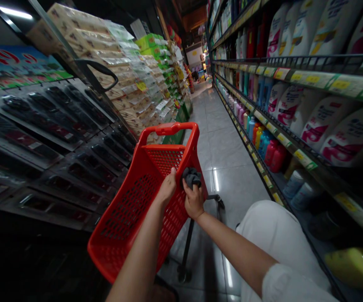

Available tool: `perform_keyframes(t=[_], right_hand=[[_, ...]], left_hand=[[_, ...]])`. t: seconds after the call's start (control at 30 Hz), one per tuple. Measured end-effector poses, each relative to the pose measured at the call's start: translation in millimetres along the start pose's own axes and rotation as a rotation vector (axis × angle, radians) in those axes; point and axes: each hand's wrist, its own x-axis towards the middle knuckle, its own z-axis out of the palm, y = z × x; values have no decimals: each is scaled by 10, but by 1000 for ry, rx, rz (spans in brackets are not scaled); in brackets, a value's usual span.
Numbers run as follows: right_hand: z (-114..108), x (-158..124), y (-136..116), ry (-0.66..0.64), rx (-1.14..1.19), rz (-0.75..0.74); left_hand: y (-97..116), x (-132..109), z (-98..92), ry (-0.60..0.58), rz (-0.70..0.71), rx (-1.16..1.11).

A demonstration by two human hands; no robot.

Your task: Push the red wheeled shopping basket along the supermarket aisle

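A red plastic shopping cart (121, 197) with a perforated basket stands in front of me in the aisle. My left hand (168, 187) is closed over the near side rim of the basket, its thumb pointing up and its other fingers mostly hidden. Just to the right, my right hand (194, 202) clutches a crumpled dark grey cloth (191, 176), which presses against the outer side of the cart below the handle end. The cart's handle (173, 127) is at the far end.
On the right, shelves (313, 77) hold shampoo bottles (349, 130). Packaged goods hang on a rack (52, 121) at left, with stacked tissue packs (105, 58) beyond. Grey floor tiles (228, 144) run down the aisle. My white-clothed knee (272, 239) is at lower right.
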Motion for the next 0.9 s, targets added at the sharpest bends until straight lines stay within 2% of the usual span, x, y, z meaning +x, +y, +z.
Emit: perform_keyframes(t=[0.07,0.13,0.2,0.27,0.33,0.43,0.53,0.63,0.73,0.83,0.9], right_hand=[[-12,32,74,-5,39,-13],[-24,72,219,2,86,64],[-30,93,345,29,166,168],[-48,99,369,76,253,219],[-100,125,268,132,289,177],[-252,286,-6,87,216,-66],[-428,562,-220,-59,89,-250],[-558,731,-300,-116,3,-243],[-658,659,-290,-167,-45,-255],[-764,558,-203,-274,-60,-389],[-826,615,-127,-319,-58,-447]], left_hand=[[-38,-63,-55,-25,18,11],[-84,-213,-150,-72,7,15],[-147,-441,-274,-128,-20,20],[-227,-703,-400,-149,-90,29],[-306,-937,-496,-147,-187,-1],[-368,-1150,-537,-87,-248,-71],[-357,-1190,-457,-60,-226,-141],[-337,-1135,-292,-21,-204,-222],[-333,-1066,-87,26,-156,-256],[-301,-1041,120,27,-79,-296],[-251,-1054,251,43,-18,-325]])
